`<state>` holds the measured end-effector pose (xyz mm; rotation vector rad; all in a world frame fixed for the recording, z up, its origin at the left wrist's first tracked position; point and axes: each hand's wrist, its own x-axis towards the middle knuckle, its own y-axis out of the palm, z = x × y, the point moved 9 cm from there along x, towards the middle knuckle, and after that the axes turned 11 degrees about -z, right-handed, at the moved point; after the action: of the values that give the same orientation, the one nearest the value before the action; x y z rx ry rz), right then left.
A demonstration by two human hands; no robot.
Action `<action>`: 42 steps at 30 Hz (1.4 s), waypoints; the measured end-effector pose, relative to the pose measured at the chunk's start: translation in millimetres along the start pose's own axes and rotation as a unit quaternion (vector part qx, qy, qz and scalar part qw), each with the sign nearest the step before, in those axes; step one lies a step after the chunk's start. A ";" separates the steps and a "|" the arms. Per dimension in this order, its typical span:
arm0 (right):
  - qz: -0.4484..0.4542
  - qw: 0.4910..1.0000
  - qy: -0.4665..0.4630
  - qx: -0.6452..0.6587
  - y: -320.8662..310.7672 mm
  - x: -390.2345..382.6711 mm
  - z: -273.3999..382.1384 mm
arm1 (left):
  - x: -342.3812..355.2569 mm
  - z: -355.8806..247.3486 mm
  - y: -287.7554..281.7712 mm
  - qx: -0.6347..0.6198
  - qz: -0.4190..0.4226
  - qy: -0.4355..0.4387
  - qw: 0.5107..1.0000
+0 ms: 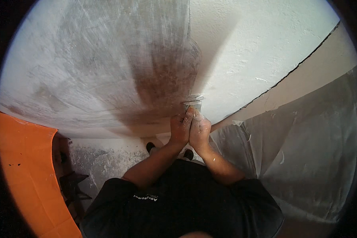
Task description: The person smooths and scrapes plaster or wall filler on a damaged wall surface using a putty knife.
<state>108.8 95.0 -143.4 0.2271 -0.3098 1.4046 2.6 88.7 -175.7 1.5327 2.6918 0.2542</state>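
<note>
My left hand [180, 127] and my right hand [200, 129] are pressed together side by side, both closed around a small scraper. Its flat, greyish blade [194, 105] sticks out past my fingers and touches the wall, at the line where a bare grey area [103, 51] meets a white, rough-textured coating [250, 51]. My fingers hide the scraper's handle. White specks of dust cling to my right hand and forearm. A few small ridges of the coating show just above the blade.
Orange sheeting [31, 170] hangs at the left, beside a dark, angular object [73, 184]. White debris is scattered over the floor [107, 158] near my feet. Grey plastic sheeting [301, 158] covers the right side. A dark crack [287, 73] runs along the white coating's right edge.
</note>
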 end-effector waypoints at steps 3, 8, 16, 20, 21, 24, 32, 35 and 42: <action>-0.011 0.999 -0.025 -0.022 0.9 8.7 3.2 | 2.7 -16.5 6.7 0.108 0.031 0.007 0.994; -0.018 0.999 0.035 0.015 -2.6 1.5 -6.4 | -0.3 -10.6 7.2 0.003 -0.008 -0.022 1.000; -0.022 0.999 -0.022 0.036 -4.5 3.1 13.8 | -0.3 -20.6 6.4 0.072 0.030 0.030 0.997; 0.009 0.999 0.040 0.033 -2.0 7.0 8.7 | -4.1 -10.1 5.8 0.102 0.018 -0.051 0.993; 0.007 0.999 0.040 0.033 -2.0 6.4 9.6 | -5.0 -16.4 5.8 0.102 0.021 -0.051 0.993; 0.001 1.000 -0.003 0.014 -0.7 11.2 14.2 | -0.9 -23.2 7.7 0.122 0.014 -0.047 0.991; 0.002 1.000 -0.014 0.004 -0.1 9.5 15.0 | -1.3 -34.2 9.2 0.074 0.010 -0.021 0.997; 0.011 0.999 0.007 0.040 1.7 7.6 13.0 | -4.6 -27.4 4.1 -0.029 -0.054 -0.063 0.996; 0.010 0.999 -0.005 0.030 -1.1 2.7 9.7 | -12.7 -25.8 0.6 -0.001 -0.052 -0.094 0.994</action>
<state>109.4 94.1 -133.3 0.2817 -0.2785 1.4347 6.8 74.9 -150.8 1.3366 2.6121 0.1039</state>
